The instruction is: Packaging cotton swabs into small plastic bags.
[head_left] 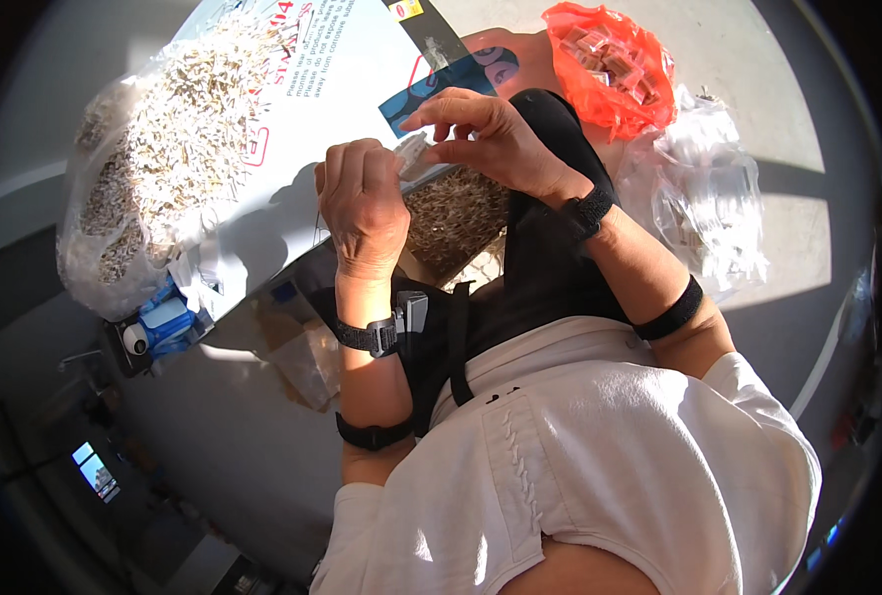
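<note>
A small clear plastic packet (413,149), whitish inside, is in front of me over the table's near edge. My left hand (365,203) is curled closed at its left side and holds it. My right hand (505,144) is on the other side, its thumb at the packet and its forefinger stretched out above, the fingers apart. Just beneath the hands is a box of many small brown pieces (456,220), partly hidden by my left hand and the table edge. To the left, a heap of small pale and brown pieces (198,124) spreads over the table.
The heap spills from a large clear plastic bag (89,258) on the white printed tabletop (312,129). A red plastic bag (615,64) with small filled packets lies at the far right. Nearer are clear plastic bags (709,193). A blue and white object (163,322) is at the table's left corner.
</note>
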Motion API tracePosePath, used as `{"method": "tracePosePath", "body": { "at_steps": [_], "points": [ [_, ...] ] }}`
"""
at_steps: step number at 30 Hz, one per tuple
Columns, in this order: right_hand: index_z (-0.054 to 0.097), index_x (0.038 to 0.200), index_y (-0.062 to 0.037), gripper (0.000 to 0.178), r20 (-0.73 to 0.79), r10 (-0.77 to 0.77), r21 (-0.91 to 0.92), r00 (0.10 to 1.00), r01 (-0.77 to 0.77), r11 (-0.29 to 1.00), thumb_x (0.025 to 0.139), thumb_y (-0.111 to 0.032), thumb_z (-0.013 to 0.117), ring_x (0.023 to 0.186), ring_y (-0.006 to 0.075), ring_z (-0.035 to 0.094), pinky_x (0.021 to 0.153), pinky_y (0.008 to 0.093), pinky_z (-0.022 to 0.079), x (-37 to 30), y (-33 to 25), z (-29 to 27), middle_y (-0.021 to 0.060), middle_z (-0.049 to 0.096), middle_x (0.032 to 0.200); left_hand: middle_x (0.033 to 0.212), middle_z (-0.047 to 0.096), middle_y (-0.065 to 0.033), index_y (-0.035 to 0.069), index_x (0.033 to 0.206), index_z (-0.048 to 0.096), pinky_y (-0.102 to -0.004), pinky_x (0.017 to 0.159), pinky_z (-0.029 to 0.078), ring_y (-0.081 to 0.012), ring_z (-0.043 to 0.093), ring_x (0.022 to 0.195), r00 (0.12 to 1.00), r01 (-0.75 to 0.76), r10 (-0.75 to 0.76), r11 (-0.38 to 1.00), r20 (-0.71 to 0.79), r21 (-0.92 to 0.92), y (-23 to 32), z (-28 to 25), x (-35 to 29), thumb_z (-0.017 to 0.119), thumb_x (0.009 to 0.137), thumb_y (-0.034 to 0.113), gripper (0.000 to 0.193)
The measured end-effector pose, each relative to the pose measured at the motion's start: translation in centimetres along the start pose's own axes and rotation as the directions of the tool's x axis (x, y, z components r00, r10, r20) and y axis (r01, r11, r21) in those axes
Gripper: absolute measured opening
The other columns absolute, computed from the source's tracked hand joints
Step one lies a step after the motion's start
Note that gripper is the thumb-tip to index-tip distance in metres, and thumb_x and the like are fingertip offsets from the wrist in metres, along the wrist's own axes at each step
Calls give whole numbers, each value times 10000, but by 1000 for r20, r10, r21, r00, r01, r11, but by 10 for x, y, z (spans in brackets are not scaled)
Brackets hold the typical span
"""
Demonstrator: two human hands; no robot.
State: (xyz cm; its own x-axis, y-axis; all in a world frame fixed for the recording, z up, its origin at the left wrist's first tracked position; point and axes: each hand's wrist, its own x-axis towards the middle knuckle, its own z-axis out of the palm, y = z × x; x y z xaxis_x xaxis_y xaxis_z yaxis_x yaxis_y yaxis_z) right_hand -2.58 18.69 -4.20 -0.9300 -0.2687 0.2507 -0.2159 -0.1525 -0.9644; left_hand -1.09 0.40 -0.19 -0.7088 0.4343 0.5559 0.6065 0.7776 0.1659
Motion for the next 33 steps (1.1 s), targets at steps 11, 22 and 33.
{"method": "tracePosePath", "body": {
  "at_steps": [11, 22, 33],
  "points": [
    [695, 839, -29, 45, -96, -113, -303, 989, 79, 950, 798, -25, 715, 733, 185, 650, 665, 282, 521, 3, 44, 10, 70, 641, 808, 937, 615, -59, 29, 940, 616, -284, 680, 510, -200, 596, 857, 940, 336, -334, 859, 74, -387, -22, 53, -39, 723, 776, -10, 199],
    [661, 845, -58, 60, -36, -85, -428, 996, 62, 902, 809, -44, 707, 782, 213, 635, 674, 298, 511, 8, 40, 10, 66, 599, 866, 896, 636, -72, 14, 873, 685, -262, 646, 501, -147, 617, 747, 843, 407, -537, 586, 41, -701, -19, 65, -42, 714, 729, -96, 184],
    [512, 866, -24, 158, 117, -251, -693, 961, 260, 672, 818, -10, 661, 793, 287, 589, 667, 340, 483, 11, 44, 10, 101, 535, 883, 868, 552, -100, 24, 833, 535, -388, 697, 462, -304, 549, 811, 948, 234, -291, 911, -126, -340, -16, 70, -36, 635, 779, -64, 144]
  ]
}}
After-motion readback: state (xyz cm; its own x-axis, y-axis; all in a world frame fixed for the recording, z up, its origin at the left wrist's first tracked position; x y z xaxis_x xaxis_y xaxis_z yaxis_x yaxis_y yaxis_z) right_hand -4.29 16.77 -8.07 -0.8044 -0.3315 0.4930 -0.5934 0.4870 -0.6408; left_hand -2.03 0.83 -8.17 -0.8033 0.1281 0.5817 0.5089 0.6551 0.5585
